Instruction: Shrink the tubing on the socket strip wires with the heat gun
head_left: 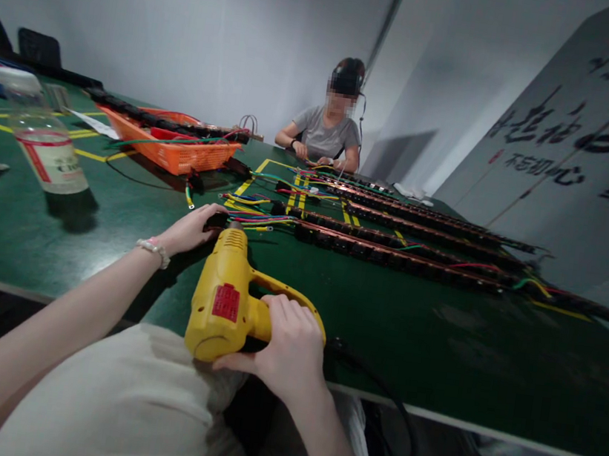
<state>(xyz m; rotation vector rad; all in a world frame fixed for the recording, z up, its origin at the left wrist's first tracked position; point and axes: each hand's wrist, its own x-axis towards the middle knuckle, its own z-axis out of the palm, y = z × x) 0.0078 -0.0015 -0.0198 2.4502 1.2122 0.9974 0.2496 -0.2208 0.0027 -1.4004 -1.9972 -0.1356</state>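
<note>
Heat gun (225,300), yellow with a red label on its side, sits low in the middle of the view at the near edge of the green table (435,342), its nozzle aimed toward twelve o'clock at the near end of a long black power strip (390,256). The right hand (289,346) is wrapped closed around the gun's handle, at about four o'clock from the body, fingers curled through the yellow guard. The left hand (192,227) lies at about eleven o'clock from the gun, just beside the nozzle, fingers curved down over something dark on the table; whether it pinches a wire or only steadies the piece is hidden by the hand itself. A bundle of coloured wires (261,218) spreads at one o'clock from that hand, running into the strips. By my reading the step in hand is heating a joint or sleeve at the strip's end, with the gun already lined up; any next move would call for keeping the left fingertips out of the hot stream and holding the nozzle steady on the spot. At ten o'clock stands a clear bottle (46,142) with a red and white label, and at eleven o'clock an orange basket (180,148). Across the table at twelve o'clock a co-worker (328,134) sits with hands on other strips.
</note>
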